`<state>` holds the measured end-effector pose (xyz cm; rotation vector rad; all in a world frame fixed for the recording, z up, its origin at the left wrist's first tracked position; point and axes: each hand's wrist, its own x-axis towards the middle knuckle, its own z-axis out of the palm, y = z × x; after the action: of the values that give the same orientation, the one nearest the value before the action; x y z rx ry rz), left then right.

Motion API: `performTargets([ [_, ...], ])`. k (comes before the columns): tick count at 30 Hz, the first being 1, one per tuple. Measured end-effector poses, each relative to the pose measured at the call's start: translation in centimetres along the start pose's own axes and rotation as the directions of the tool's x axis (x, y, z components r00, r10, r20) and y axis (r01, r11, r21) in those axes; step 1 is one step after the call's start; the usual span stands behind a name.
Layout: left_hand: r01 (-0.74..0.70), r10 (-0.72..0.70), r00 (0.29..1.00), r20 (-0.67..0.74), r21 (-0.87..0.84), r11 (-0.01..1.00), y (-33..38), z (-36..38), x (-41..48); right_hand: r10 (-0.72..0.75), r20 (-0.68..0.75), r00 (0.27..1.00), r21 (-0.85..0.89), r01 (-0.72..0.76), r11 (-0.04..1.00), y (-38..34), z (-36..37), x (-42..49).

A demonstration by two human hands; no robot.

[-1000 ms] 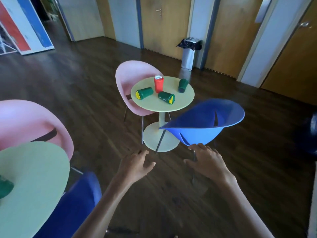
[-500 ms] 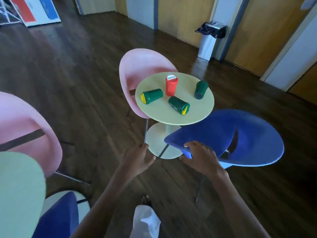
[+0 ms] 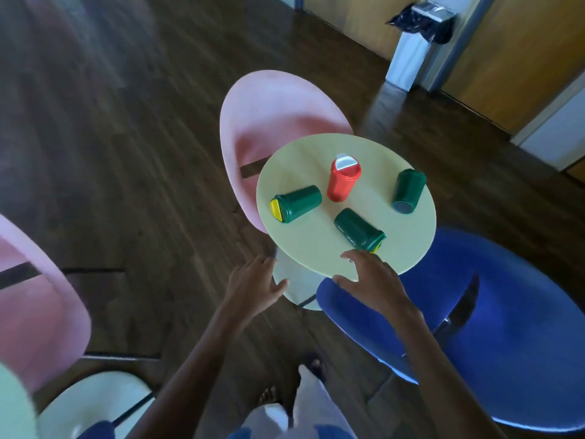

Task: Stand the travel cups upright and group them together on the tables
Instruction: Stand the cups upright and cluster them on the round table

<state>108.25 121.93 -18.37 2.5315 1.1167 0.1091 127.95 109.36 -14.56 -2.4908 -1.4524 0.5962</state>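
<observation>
Now closer to the round table (image 3: 300,166), both hands up at its near edge, where half a second ago the right hand rested on the blue chair (image 3: 506,327).
Right hand (image 3: 373,280) is over the table rim, fingers loosely spread, holding nothing, fingertips just beside the near green cup (image 3: 357,229), which lies on its side. Left hand (image 3: 253,288) is beside the rim over the floor, fingers relaxed, thumb apart, empty. Left green cup (image 3: 297,202) lies down, yellow lid facing left; right green cup (image 3: 407,191) is also down. Red cup (image 3: 342,182) stands upright between them, lid on. Contents of the cups can't be told. Bin (image 3: 414,49) at the back holds a black bag.
</observation>
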Motion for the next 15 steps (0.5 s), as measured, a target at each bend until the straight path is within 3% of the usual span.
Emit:
performTargets([
  [10,0.033,-0.035,0.997,-0.069,-0.019,0.999,-0.9,0.5,13.0,-0.156,0.058,0.986,0.079,0.151,0.985,1.3,-0.7,15.5],
  [15,0.070,-0.070,0.998,0.007,-0.057,0.996,-2.3,2.1,17.8,-0.252,0.140,0.958,0.046,0.247,0.968,1.3,-0.7,22.2],
])
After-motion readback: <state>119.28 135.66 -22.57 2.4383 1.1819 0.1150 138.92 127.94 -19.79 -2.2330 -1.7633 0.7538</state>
